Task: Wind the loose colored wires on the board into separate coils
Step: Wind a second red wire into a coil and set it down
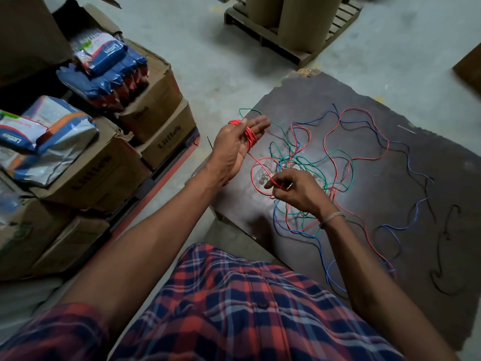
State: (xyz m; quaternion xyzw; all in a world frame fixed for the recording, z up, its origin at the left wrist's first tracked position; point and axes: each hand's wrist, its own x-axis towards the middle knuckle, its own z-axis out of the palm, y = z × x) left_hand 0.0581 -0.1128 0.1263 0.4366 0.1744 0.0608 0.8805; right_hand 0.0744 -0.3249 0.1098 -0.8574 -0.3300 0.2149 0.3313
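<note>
- Holding your left hand (238,142) up above the near-left corner of the dark board (390,178), you keep its fingers (260,123) nearly straight and together, with turns of red wire (249,135) wound round them as a coil; the thumb lies alongside.
- Your right hand (294,190) hangs low over the tangle; its curled fingers pinch the same red wire, which runs up in a taut line to the coil on the left hand.
- The rest of the red wire loops loosely across the board; a green wire (335,152) and a blue wire (416,173) lie tangled with it in the middle, all crossing one another; a black wire (442,246) lies apart near the right edge.
- The board rests on the concrete floor (221,61); your checked shirt (247,308) fills the lower foreground.
- To your left stand stacked cardboard boxes (156,100); blue and white packets (109,56) lie on top of them; a wooden pallet (286,40) sits further off.
</note>
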